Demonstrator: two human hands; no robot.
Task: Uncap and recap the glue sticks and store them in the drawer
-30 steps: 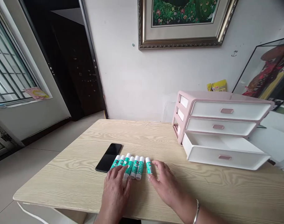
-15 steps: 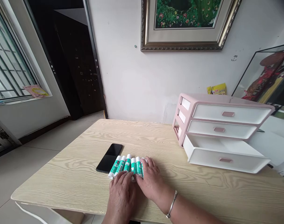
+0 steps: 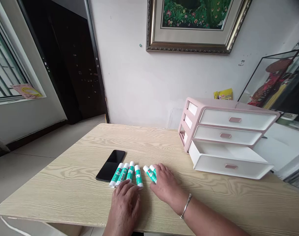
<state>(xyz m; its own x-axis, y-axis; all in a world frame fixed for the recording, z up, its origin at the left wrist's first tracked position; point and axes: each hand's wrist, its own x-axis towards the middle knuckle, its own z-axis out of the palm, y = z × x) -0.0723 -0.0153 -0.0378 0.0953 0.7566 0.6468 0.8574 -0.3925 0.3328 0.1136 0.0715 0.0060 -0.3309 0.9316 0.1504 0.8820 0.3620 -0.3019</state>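
Several green-and-white glue sticks (image 3: pixel 122 174) lie side by side on the wooden table, with one glue stick (image 3: pixel 138 176) at the right end of this row. My left hand (image 3: pixel 125 200) rests at their lower ends, its fingers loosely bent and touching them, not wrapped round any. A short gap to the right separates two more glue sticks (image 3: pixel 149 173), tilted the other way. My right hand (image 3: pixel 166 184) is curled over these two, thumb at their lower end and fingers on the far side, partly hiding them. A black phone (image 3: pixel 110 165) lies flat beside the row on the left.
A pink-and-white drawer unit (image 3: pixel 189 126) stands at the table's right, its bottom drawer (image 3: pixel 228 168) pulled out. Behind it shows a yellow packet (image 3: pixel 225 94). The wall rises along the table's far edge, and a glass case (image 3: pixel 274 78) stands at the right.
My right hand has drawn two glue sticks rightward, opening a gap in the row. My left hand has stayed at the other sticks. The view has shifted slightly.
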